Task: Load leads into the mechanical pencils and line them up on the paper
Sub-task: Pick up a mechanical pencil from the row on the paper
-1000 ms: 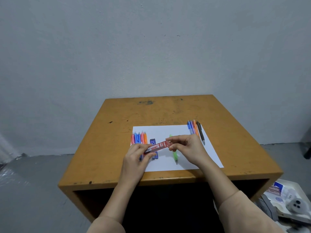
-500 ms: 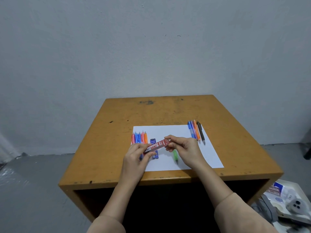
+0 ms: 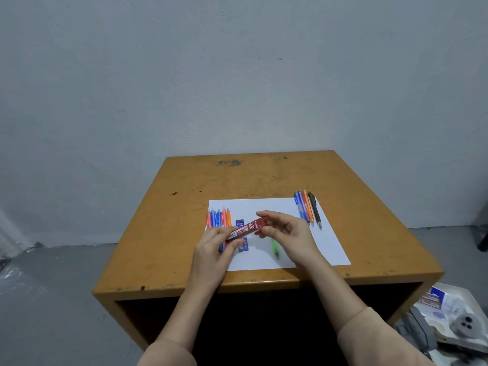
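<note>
A plain grey wall (image 3: pixel 237 75) backs a worn orange-brown table (image 3: pixel 184 233), and a white sheet of paper (image 3: pixel 324 241) lies near its front edge, the place where the pencils are to be lined up. Above the sheet both hands hold a red lead case (image 3: pixel 248 229) on a slant. The left hand (image 3: pixel 214 249) pinches its lower end between thumb and fingers, and the right hand (image 3: pixel 287 233) pinches the upper end, its other fingers curled. One hand steadies the body while the other works the top, which reads as an attempt to open the case; whether the cap is off is too small to tell. Under it a blue lead case (image 3: pixel 243 247) lies flat on the paper, partly hidden. A green pencil (image 3: pixel 275 247) lies on the sheet just below the right hand, tip toward the person, probably kept close as the next one to load. A left row of pencils (image 3: pixel 219 216) in pink, blue and orange sits side by side at the paper's left edge, and a right row of pencils (image 3: pixel 307 208) lies at its far right corner, well apart. The split likely keeps loaded and unloaded ones separate, though which is which cannot be told
</note>
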Available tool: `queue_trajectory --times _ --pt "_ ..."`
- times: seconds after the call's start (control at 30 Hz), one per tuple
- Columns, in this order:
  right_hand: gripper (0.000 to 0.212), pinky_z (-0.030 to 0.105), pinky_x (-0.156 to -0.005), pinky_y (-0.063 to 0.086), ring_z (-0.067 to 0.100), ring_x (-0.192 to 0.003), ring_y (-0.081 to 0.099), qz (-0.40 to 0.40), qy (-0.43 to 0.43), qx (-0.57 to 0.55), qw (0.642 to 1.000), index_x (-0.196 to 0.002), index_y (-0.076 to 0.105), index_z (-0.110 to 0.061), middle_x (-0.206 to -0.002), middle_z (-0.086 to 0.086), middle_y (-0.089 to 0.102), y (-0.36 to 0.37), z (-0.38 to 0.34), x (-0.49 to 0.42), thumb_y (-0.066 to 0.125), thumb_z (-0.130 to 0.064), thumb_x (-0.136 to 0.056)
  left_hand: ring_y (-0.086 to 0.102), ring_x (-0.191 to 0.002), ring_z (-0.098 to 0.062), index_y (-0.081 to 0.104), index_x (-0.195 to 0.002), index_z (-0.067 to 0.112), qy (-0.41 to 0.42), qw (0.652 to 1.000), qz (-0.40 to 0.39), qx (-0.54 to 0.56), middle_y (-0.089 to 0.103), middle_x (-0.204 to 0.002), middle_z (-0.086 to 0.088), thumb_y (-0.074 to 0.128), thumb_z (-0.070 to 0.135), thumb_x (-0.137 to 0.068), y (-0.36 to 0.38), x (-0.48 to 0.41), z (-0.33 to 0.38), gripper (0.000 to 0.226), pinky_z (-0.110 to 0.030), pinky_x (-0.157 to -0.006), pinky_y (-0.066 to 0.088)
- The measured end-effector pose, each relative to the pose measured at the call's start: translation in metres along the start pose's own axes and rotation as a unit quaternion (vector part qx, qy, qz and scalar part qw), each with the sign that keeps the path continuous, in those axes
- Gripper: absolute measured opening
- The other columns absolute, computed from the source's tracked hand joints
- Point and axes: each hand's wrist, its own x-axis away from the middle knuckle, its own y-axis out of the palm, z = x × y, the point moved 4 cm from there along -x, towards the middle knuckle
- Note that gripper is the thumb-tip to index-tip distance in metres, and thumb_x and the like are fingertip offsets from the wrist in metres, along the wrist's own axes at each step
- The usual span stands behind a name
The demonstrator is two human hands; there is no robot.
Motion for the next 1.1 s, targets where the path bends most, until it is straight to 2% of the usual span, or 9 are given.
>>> queue_trajectory --times 0.1,0.27,0.37,0.53,0.7,0.87,0.97,1.03,1.1 --pt "0.033 0.016 -0.077 0.053 0.004 -0.087 0.068 -0.009 0.019 -0.017 1.000 -0.100 0.068 -0.019 -0.094 -0.006 0.071 0.007 -0.001 0.003 0.066 0.008 -0.081 0.047 -0.096 0.014 0.069 -0.110 0.006 0.015 1.000 -0.020 0.009 0.058 -0.100 0.011 0.066 0.032 -0.078 0.001 -0.001 0.003 0.041 -0.008 -0.076 0.043" --pt "0.025 0.010 -0.074 0.050 -0.004 -0.085 0.065 0.001 0.026 0.004 1.000 -0.097 0.068 -0.021 -0.093 -0.011 0.070 0.021 0.004 0.007 0.069 -0.001 -0.082 0.048 -0.096 0.003 0.071 -0.106 0.007 0.034 0.999 -0.040 0.000 0.060 -0.098 0.010 0.063 0.037 -0.077 0.003 0.000 0.004 0.043 -0.002 -0.077 0.040" --pt "0.023 0.015 -0.081 0.053 0.000 -0.089 0.065 0.008 0.012 0.007 1.000 -0.103 0.067 -0.017 -0.097 -0.008 0.070 0.024 0.003 0.008 0.068 -0.003 -0.084 0.050 -0.095 0.002 0.071 -0.104 0.006 0.038 0.999 -0.031 0.006 0.061 -0.097 0.010 0.065 0.033 -0.078 0.002 0.000 0.005 0.038 -0.002 -0.079 0.040" --pt "0.024 0.020 -0.085 0.053 0.004 -0.095 0.065 0.025 -0.028 0.005 0.999 -0.105 0.061 -0.025 -0.102 -0.008 0.070 0.023 -0.006 0.009 0.066 -0.010 -0.087 0.056 -0.097 -0.005 0.070 -0.108 0.010 0.004 1.000 -0.025 0.005 0.064 -0.101 0.008 0.067 0.037 -0.076 0.000 -0.001 0.005 0.042 -0.012 -0.079 0.043" --pt "0.032 0.017 -0.083 0.051 -0.002 -0.099 0.059 0.079 -0.100 0.104 0.986 -0.108 0.053 -0.041 -0.105 -0.020 0.063 0.012 -0.012 0.008 0.065 -0.018 -0.089 0.056 -0.098 -0.006 0.072 -0.104 0.014 0.000 0.998 -0.063 -0.009 0.066 -0.103 0.006 0.072 0.026 -0.080 0.005 -0.003 0.009 0.027 -0.015 -0.081 0.044" --pt "0.030 0.003 -0.087 0.040 0.002 -0.105 0.053 0.118 -0.179 0.215 0.953 -0.118 0.063 -0.025 -0.113 -0.005 0.056 0.001 -0.008 0.006 0.062 -0.012 -0.090 0.054 -0.099 0.009 0.070 -0.107 0.025 -0.084 0.993 -0.045 0.064 0.063 -0.103 0.019 0.065 0.030 -0.087 0.006 -0.007 0.018 0.021 -0.009 -0.080 0.045" --pt "0.037 -0.002 -0.087 0.036 0.000 -0.101 0.045 0.145 -0.225 0.287 0.920 -0.122 0.064 -0.018 -0.112 0.003 0.054 -0.003 -0.003 0.004 0.062 -0.003 -0.089 0.061 -0.099 0.000 0.068 -0.100 0.027 -0.185 0.957 -0.038 0.219 0.070 -0.103 0.007 0.056 0.037 -0.089 0.013 -0.006 0.025 0.019 -0.017 -0.083 0.048" --pt "0.050 0.004 -0.091 0.039 -0.003 -0.101 0.042 0.145 -0.272 0.315 0.898 -0.130 0.057 -0.018 -0.110 0.006 0.054 -0.003 -0.002 0.001 0.061 0.005 -0.086 0.067 -0.098 -0.016 0.068 -0.100 0.019 -0.262 0.902 -0.024 0.343 0.072 -0.103 -0.006 0.046 0.036 -0.095 0.021 -0.005 0.026 0.028 -0.027 -0.086 0.051" --pt "0.071 0.004 -0.094 0.035 -0.002 -0.101 0.043 0.136 -0.299 0.322 0.888 -0.144 0.038 -0.023 -0.106 0.005 0.054 -0.004 -0.002 -0.001 0.061 0.008 -0.085 0.068 -0.098 -0.023 0.065 -0.105 0.011 -0.336 0.825 -0.018 0.454 0.071 -0.105 -0.010 0.039 0.038 -0.097 0.027 -0.001 0.025 0.038 -0.031 -0.087 0.052"
